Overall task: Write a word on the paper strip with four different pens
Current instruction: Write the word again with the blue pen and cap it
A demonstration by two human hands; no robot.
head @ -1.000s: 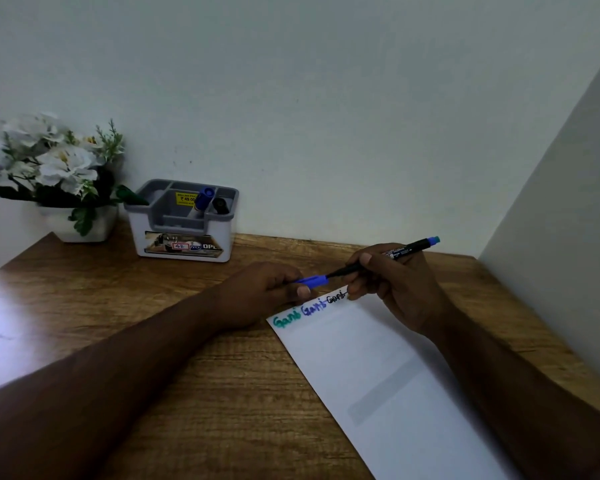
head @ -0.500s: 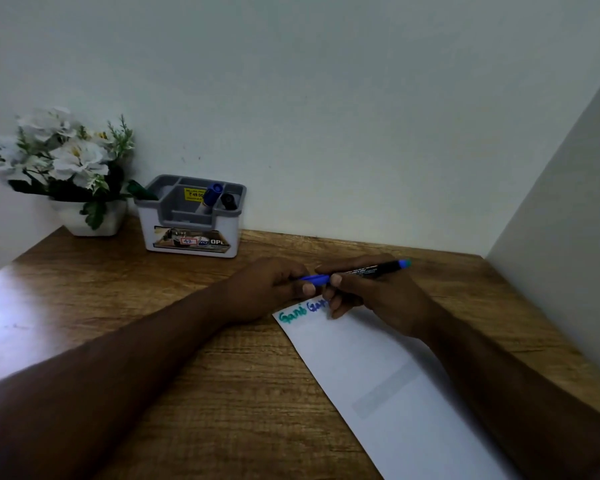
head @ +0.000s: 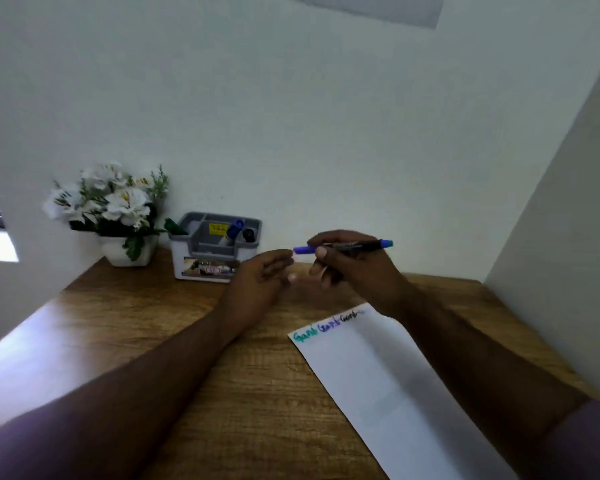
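Desk (head: pixel 125 327): wood-grain surface, brown, semi-gloss; pale sheen at the left edge.
Paper strip (head: pixel 388 382): white paper, matt, smooth, lying flat; ink lettering in teal, blue and black along its far end.
Marker pen (head: pixel 350 245): plastic; black barrel with printed text, blue cap and blue end plug, slight gloss.
Pen organiser (head: pixel 215 249): moulded plastic, grey top over white body, matt; glossy printed label on front, yellow sticker inside.
Flower pot (head: pixel 125 251): white, smooth, looks glazed or plastic; cannot tell which.
Walls (head: pixel 291 116): painted, matt, plain.
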